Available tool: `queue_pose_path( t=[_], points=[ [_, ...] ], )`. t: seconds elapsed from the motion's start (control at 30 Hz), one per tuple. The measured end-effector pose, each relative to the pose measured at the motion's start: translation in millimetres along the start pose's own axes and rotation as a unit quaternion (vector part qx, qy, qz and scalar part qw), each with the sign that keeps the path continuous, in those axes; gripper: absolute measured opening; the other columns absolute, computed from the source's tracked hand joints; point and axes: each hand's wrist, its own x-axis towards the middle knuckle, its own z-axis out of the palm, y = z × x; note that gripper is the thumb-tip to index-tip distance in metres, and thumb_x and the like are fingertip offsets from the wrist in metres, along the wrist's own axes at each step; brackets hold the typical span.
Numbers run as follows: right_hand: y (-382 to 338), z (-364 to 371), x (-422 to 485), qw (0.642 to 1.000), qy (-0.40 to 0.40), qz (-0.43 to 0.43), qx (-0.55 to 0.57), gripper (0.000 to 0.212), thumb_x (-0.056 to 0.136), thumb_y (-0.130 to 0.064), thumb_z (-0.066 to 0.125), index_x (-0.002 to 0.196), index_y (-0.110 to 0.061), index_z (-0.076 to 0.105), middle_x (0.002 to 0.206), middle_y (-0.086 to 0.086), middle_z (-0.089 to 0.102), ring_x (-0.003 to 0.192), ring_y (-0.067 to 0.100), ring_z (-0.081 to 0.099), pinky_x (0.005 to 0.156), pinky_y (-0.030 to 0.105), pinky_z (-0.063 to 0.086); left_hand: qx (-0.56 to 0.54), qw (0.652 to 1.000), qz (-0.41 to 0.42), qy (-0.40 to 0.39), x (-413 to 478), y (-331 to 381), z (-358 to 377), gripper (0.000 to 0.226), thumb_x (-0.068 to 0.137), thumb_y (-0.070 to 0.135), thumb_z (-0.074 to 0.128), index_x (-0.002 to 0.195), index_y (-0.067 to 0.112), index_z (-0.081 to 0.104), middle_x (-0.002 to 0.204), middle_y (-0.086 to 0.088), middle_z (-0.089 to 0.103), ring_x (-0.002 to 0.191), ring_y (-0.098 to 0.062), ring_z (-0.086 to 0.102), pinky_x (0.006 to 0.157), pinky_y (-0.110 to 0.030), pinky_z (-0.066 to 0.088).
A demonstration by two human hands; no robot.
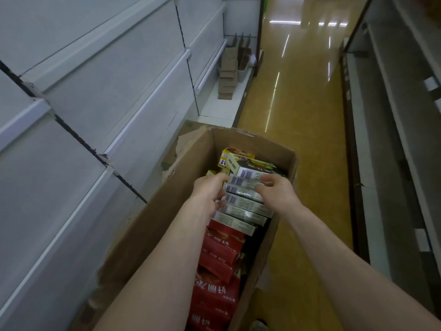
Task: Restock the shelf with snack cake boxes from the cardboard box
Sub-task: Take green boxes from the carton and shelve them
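Barely begun, judging by scene: shelves (pixel 78 111) at left showing no snack cake boxes. Cardboard box (pixel 152 225) sitting on floor (pixel 307 130), holding row of green-white snack cake boxes (pixel 245 206) far, red boxes (pixel 214 271) near. Left hand (pixel 210 189) and right hand (pixel 276 188) curling around opposite ends of green-white boxes. Nearly all stock remaining to shelve.

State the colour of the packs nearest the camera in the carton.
Red packs with white lettering, head view.

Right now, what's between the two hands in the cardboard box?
In the head view, barcoded snack cake boxes lie between the left hand and right hand.
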Motion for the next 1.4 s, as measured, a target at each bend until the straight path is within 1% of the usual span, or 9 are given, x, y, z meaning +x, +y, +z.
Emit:
queue_pose_path(
  t=[0.3, 0.43, 0.63, 0.73, 0.87, 1.0, 1.17, 1.3, 1.4],
  points=[
    [8, 20, 38, 0.989, 0.000, 0.089, 0.121, 0.051, 0.092, -0.028, 0.058, 0.137, -0.009, 0.045, 0.110, 0.007, 0.060, 0.096, 0.021, 0.060, 0.078, 0.033, 0.054, 0.068, 0.997, 0.034, -0.005, 67, 10, 48, 0.042, 0.083, 0.036, 0.071, 0.114, 0.010, 0.061, 0.104, -0.012, 0.070, 0.087, -0.026, 0.068, 0.071, -0.035, 0.057],
    [15, 28, 43, 0.978, 0.012, 0.108, 0.176, 0.015, 0.093, -0.029, 0.057, 0.101, -0.016, 0.059, 0.105, 0.009, 0.063, 0.097, 0.022, 0.063, 0.079, 0.034, 0.055, 0.164, 0.983, 0.083, 0.022, 82, 7, 53, 0.030, 0.081, 0.039, 0.070, 0.100, 0.015, 0.067, 0.090, -0.003, 0.070, 0.082, -0.022, 0.067, 0.077, -0.034, 0.055],
    [10, 42, 47, 0.934, 0.015, 0.165, 0.316, 0.021, 0.096, -0.035, 0.055, 0.086, -0.017, 0.060, 0.088, 0.005, 0.067, 0.087, 0.018, 0.064, 0.082, 0.036, 0.054, 0.113, 0.991, 0.068, 0.023, 85, 13, 48, 0.017, 0.078, 0.019, 0.072, 0.088, 0.008, 0.063, 0.081, -0.008, 0.067, 0.072, -0.022, 0.064, 0.070, -0.033, 0.057],
    [7, 47, 49, 0.917, 0.019, 0.175, 0.358, 0.030, 0.095, -0.037, 0.055, 0.081, -0.013, 0.065, 0.080, 0.006, 0.069, 0.078, 0.017, 0.066, 0.073, 0.032, 0.053, 0.015, 0.999, 0.032, -0.030, 71, 3, 44, 0.028, 0.078, 0.009, 0.069, 0.105, 0.006, 0.061, 0.087, -0.010, 0.068, 0.059, -0.015, 0.058, 0.047, -0.023, 0.047],
    [5, 45, 48, 0.899, 0.054, 0.189, 0.391, 0.011, 0.090, -0.016, 0.062, 0.080, -0.010, 0.060, 0.048, 0.001, 0.059, 0.057, 0.016, 0.057, 0.056, 0.028, 0.050, 0.060, 0.984, -0.053, -0.159, 57, -16, 20, 0.026, 0.080, 0.023, 0.070, 0.104, 0.017, 0.063, 0.091, -0.007, 0.070, 0.075, -0.018, 0.065, 0.062, -0.029, 0.051],
    [3, 29, 49, 0.910, 0.052, 0.177, 0.373, 0.019, 0.089, -0.019, 0.060, 0.108, -0.013, 0.061, 0.078, 0.004, 0.066, 0.069, 0.018, 0.062, 0.055, 0.030, 0.050, -0.016, 0.980, -0.080, -0.183, 75, 10, 1, 0.028, 0.089, 0.043, 0.059, 0.091, 0.015, 0.065, 0.072, -0.006, 0.070, 0.073, -0.020, 0.063, 0.067, -0.033, 0.048],
    [-6, 15, 47, 0.894, 0.019, 0.131, 0.428, 0.020, 0.088, -0.022, 0.064, 0.105, -0.011, 0.066, 0.088, 0.007, 0.072, 0.082, 0.020, 0.068, 0.067, 0.034, 0.057, 0.011, 0.984, -0.017, -0.179, 78, 36, 23, 0.016, 0.088, 0.013, 0.067, 0.102, 0.006, 0.065, 0.095, -0.016, 0.071, 0.078, -0.026, 0.068, 0.070, -0.041, 0.056],
    [-4, 12, 44, 0.883, 0.049, 0.123, 0.451, 0.011, 0.089, -0.012, 0.065, 0.099, -0.011, 0.062, 0.094, 0.010, 0.070, 0.085, 0.023, 0.069, 0.065, 0.033, 0.059, 0.164, 0.974, 0.100, -0.117, 84, 45, 34, 0.017, 0.091, 0.027, 0.062, 0.076, 0.017, 0.065, 0.076, 0.000, 0.069, 0.068, -0.014, 0.062, 0.062, -0.025, 0.049],
    [11, 8, 44, 0.889, 0.105, 0.144, 0.421, 0.018, 0.089, -0.010, 0.064, 0.105, -0.015, 0.056, 0.104, 0.011, 0.066, 0.090, 0.026, 0.068, 0.062, 0.031, 0.060, 0.282, 0.948, 0.135, -0.060, 107, 44, 33, 0.022, 0.094, 0.036, 0.053, 0.094, 0.017, 0.064, 0.093, 0.001, 0.064, 0.077, -0.013, 0.056, 0.078, -0.027, 0.042]
  ],
)
